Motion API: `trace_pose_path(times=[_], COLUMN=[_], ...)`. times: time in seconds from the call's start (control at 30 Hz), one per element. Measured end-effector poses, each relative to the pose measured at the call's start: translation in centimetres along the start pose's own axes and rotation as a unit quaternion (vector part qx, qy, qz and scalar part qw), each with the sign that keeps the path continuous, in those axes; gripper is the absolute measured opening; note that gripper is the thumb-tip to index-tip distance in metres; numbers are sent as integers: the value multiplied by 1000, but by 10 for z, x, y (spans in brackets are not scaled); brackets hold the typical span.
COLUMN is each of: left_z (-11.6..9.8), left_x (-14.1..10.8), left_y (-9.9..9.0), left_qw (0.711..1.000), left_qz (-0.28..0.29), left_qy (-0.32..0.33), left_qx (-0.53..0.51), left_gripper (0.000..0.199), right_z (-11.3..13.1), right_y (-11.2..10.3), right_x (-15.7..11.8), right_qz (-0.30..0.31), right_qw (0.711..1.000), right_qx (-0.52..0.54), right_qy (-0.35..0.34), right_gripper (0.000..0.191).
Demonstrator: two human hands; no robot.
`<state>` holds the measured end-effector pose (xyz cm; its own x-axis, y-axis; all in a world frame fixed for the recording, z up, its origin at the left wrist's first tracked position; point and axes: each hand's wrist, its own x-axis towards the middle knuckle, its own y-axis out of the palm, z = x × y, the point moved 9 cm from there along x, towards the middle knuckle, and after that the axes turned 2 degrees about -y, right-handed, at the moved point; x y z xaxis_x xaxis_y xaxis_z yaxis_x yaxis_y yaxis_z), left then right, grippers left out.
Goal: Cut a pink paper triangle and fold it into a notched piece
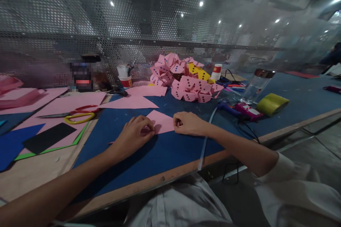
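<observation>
A small pink paper [163, 122] lies on the blue table mat [151, 159] between my two hands. My left hand [137, 131] is pinched at the paper's left edge, thumb and index finger together. On the other side, my right hand [188, 123] has curled fingers closed on the right edge. Behind the paper stands a cluster of folded pink paper shapes [194, 88] with dark dots, with a yellow piece [198, 71] among them. A larger pink sheet [130, 102] lies just behind my left hand.
Scissors [80, 116], a black card [50, 137] and blue paper [18, 145] lie at left. Paper cups [125, 81] stand at the back. A glass jar [257, 87], a pink-purple tool [247, 111] and a yellow roll [272, 104] are at right. A metal ruler [207, 138] crosses the front edge.
</observation>
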<state>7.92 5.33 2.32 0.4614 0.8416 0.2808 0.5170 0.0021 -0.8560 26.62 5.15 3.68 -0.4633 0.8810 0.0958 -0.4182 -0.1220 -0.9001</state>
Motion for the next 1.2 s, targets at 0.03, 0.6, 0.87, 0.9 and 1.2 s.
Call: trace_pose_path(times=[0.03, 0.6, 0.87, 0.9, 1.2], left_z=[0, -1, 0, 0, 3], left_x=[0, 0, 1, 1, 1], left_y=[0, 0, 0, 0, 1], left_qw=[1000, 1000, 1000, 1000, 1000], left_qz=[0, -3, -5, -5, 0], left_qy=[1, 8, 8, 8, 9], left_qx=[0, -16, -16, -15, -6], left_gripper=[17, 37, 25, 25, 24], right_z=[-1, -15, -15, -15, -17], right_y=[0, -5, -6, -7, -8], right_x=[-1, -8, -9, -10, -12], right_qz=[1, -1, -14, -14, -15], right_qw=[1000, 1000, 1000, 1000, 1000], right_qx=[3, 10, -7, -6, 8], right_qy=[0, 17, 17, 19, 23], right_gripper=[7, 7, 7, 7, 5])
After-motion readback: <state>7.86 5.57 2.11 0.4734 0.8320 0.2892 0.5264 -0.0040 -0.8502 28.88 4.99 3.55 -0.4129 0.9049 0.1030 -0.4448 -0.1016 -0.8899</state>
